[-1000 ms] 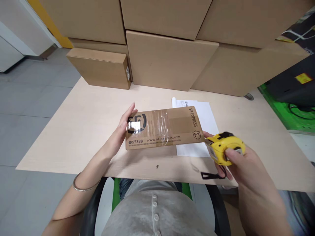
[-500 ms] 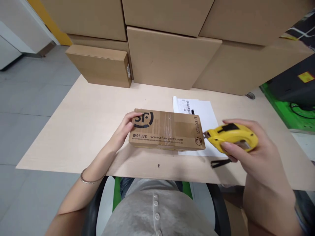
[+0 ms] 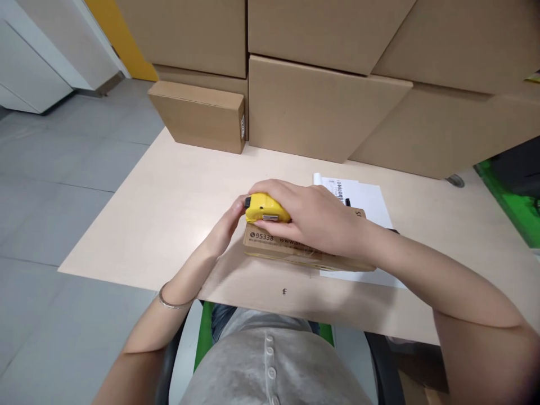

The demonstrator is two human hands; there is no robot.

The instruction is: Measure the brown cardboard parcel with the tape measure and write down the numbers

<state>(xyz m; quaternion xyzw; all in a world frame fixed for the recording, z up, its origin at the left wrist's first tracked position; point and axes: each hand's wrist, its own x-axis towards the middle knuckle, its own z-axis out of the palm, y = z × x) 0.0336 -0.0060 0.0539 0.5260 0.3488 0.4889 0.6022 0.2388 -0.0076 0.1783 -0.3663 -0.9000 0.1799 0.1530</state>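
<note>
A small brown cardboard box (image 3: 270, 240) with black printing lies on the table, its right end over a white sheet of paper (image 3: 377, 197). My right hand (image 3: 312, 211) is closed around a yellow tape measure (image 3: 265, 207) above the left part of the box top. The hand and forearm cover most of that top. My left hand (image 3: 225, 228) grips the left end of the box, its fingertips close against the front of the tape measure. Whether any blade is out of the tape measure, I cannot tell.
Large cardboard boxes (image 3: 312, 109) are stacked along the back of the table (image 3: 169, 208). A flat carton (image 3: 198, 121) stands at the back left. Part of a black pen (image 3: 347, 202) shows on the paper behind the box. A green surface (image 3: 512, 197) lies at the right.
My right hand has carried the tape measure from beyond the box's right end leftward to its left end. The box was lifted and tilted earlier and now lies lower. The view has shifted slightly.
</note>
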